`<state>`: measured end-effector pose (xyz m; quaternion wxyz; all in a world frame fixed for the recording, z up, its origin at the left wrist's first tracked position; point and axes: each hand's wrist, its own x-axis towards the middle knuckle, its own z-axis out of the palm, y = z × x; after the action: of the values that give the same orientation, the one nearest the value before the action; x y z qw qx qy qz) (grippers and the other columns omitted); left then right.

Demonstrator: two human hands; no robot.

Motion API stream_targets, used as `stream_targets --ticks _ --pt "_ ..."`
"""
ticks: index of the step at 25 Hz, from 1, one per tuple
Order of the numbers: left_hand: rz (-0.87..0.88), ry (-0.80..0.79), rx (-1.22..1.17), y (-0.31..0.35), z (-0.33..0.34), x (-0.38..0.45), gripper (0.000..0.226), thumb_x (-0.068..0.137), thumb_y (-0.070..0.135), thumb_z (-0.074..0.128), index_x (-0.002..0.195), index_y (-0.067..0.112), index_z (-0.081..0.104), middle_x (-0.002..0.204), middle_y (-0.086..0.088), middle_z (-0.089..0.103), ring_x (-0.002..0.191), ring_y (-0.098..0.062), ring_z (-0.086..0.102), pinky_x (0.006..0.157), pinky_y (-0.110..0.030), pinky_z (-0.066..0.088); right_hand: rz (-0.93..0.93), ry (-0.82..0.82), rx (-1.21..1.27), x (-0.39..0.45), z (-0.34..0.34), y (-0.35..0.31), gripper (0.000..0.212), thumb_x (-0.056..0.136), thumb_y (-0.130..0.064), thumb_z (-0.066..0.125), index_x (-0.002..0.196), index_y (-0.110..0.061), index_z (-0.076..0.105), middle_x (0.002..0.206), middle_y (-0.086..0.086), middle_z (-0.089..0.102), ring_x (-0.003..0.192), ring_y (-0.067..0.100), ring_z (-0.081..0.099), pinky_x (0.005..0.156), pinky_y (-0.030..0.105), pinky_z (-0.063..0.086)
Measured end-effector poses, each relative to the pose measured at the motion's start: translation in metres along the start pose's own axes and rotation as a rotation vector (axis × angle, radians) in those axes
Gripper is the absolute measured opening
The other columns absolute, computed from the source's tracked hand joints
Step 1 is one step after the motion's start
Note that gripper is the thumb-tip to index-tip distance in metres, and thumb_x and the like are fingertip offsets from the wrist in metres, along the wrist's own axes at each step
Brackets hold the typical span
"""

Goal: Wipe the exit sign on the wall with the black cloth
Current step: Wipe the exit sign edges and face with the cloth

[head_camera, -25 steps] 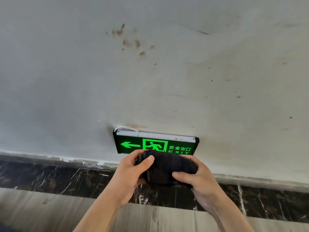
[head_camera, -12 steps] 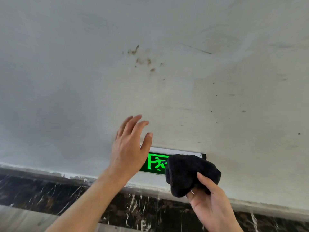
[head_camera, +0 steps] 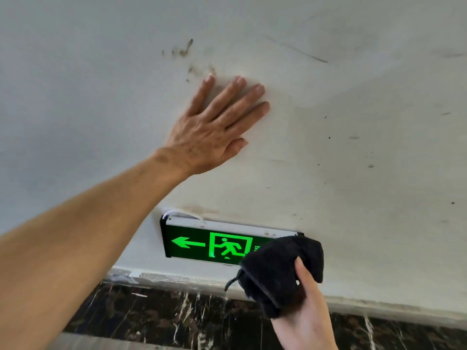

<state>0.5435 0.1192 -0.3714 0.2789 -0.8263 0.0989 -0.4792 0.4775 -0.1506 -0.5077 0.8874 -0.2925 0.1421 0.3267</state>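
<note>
Head view: my left hand (head_camera: 214,130) lies spread flat on the wall (head_camera: 353,147) above the exit sign (head_camera: 214,245), bracing. My right hand (head_camera: 307,317) grips the bunched black cloth (head_camera: 280,269), covering the sign's right end. I'd press flat, sweep leftward across the green face, keep pressure light.

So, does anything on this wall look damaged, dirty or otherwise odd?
Yes. Brown smudges mark the wall above the left hand, a dark scratch runs at upper right, and a white cable loops out behind the exit sign's top-left corner.
</note>
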Motion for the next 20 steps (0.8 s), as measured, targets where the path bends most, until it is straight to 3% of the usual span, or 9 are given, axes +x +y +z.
stream_targets --ticks 2,4,7,9,11,13,15,17,20 --pt "0.027 0.04 0.036 -0.004 0.01 -0.002 0.065 0.1 0.042 0.043 0.157 0.02 0.021 0.159 -0.004 0.021 0.145 -0.031 0.018 0.119 -0.053 -0.004 0.027 -0.017 0.02 0.007 0.002 0.0 0.051 0.076 -0.032 0.063 0.122 -0.009 0.066 0.112 0.018 0.073 0.095 0.034 0.073 0.081 0.05 0.049" --pt "0.036 0.083 0.04 -0.005 0.016 -0.003 0.064 0.1 0.044 0.041 0.157 0.019 0.023 0.158 -0.005 0.023 0.145 -0.032 0.02 0.119 -0.055 -0.002 0.039 -0.035 -0.007 0.014 0.008 0.002 0.05 0.076 -0.028 0.065 0.123 -0.014 0.065 0.115 0.017 0.073 0.099 0.035 0.072 0.083 0.051 0.051" --pt "0.034 0.107 0.011 -0.005 0.018 -0.001 0.06 0.101 0.044 0.037 0.155 0.018 0.03 0.156 -0.006 0.028 0.143 -0.033 0.025 0.119 -0.054 -0.001 -0.095 -0.035 -0.311 0.029 0.025 0.016 0.044 0.071 -0.021 0.072 0.114 -0.027 0.069 0.111 0.008 0.075 0.101 0.03 0.072 0.078 0.046 0.058" --pt "0.031 0.114 0.007 -0.005 0.019 -0.001 0.059 0.101 0.045 0.034 0.153 0.018 0.034 0.154 -0.006 0.033 0.142 -0.033 0.028 0.118 -0.055 0.003 -0.431 -0.033 -0.818 0.041 0.039 0.031 0.038 0.075 -0.021 0.075 0.105 -0.044 0.068 0.106 -0.011 0.073 0.101 0.013 0.069 0.084 0.032 0.055" --pt "0.03 0.118 0.011 -0.004 0.019 0.0 0.058 0.1 0.045 0.032 0.152 0.018 0.037 0.153 -0.006 0.038 0.141 -0.033 0.03 0.117 -0.056 0.007 -0.912 -0.076 -1.311 0.057 0.05 0.044 0.044 0.081 -0.018 0.07 0.111 -0.048 0.058 0.11 -0.019 0.066 0.102 0.004 0.062 0.085 0.02 0.051" --pt "0.026 0.111 0.015 -0.004 0.02 0.001 0.059 0.099 0.046 0.035 0.152 0.019 0.037 0.153 -0.005 0.039 0.141 -0.032 0.031 0.117 -0.057 0.01 -1.325 -0.127 -1.594 0.08 0.06 0.059 0.048 0.077 -0.006 0.066 0.119 -0.03 0.059 0.11 -0.005 0.067 0.103 0.015 0.06 0.086 0.028 0.051" --pt "0.025 0.117 0.021 -0.003 0.021 0.0 0.061 0.097 0.048 0.038 0.152 0.02 0.037 0.153 -0.005 0.038 0.141 -0.032 0.03 0.118 -0.056 0.006 -1.566 -0.121 -1.716 0.098 0.072 0.078 0.042 0.076 -0.004 0.061 0.114 -0.02 0.068 0.105 0.003 0.071 0.1 0.025 0.06 0.085 0.039 0.049" --pt "0.024 0.129 0.019 -0.004 0.023 0.0 0.063 0.095 0.049 0.041 0.152 0.02 0.036 0.153 -0.004 0.036 0.141 -0.033 0.03 0.118 -0.055 0.001 -1.608 -0.143 -1.845 0.114 0.079 0.099 0.039 0.078 -0.006 0.061 0.112 -0.02 0.072 0.103 0.003 0.072 0.098 0.027 0.062 0.084 0.043 0.05" --pt "0.027 0.132 0.003 -0.004 0.024 0.001 0.066 0.093 0.048 0.048 0.152 0.021 0.036 0.153 -0.004 0.032 0.141 -0.034 0.029 0.118 -0.054 -0.003 -1.418 -0.217 -2.135 0.125 0.076 0.127 0.056 0.065 -0.014 0.075 0.121 -0.021 0.066 0.111 0.002 0.068 0.104 0.029 0.061 0.09 0.043 0.05"
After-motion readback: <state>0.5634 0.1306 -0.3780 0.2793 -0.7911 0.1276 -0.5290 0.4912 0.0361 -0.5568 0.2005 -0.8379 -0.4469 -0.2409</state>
